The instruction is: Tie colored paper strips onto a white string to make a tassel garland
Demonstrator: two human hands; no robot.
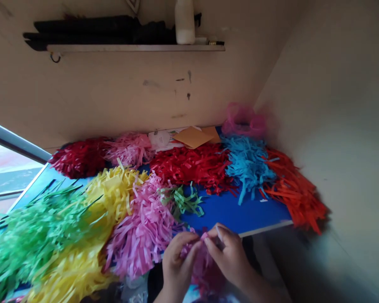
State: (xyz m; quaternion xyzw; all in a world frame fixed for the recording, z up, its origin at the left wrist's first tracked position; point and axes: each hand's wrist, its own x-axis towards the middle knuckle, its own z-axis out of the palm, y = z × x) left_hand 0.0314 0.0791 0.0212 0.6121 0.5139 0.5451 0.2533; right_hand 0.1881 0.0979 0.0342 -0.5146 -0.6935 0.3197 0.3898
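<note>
The left hand (178, 261) and the right hand (229, 254) are close together, pinching a soft, messy bunch of thin pink paper strips (202, 265) by the near edge of the blue table (240, 214), just beside a big pile of pink strips (140, 229).
</note>
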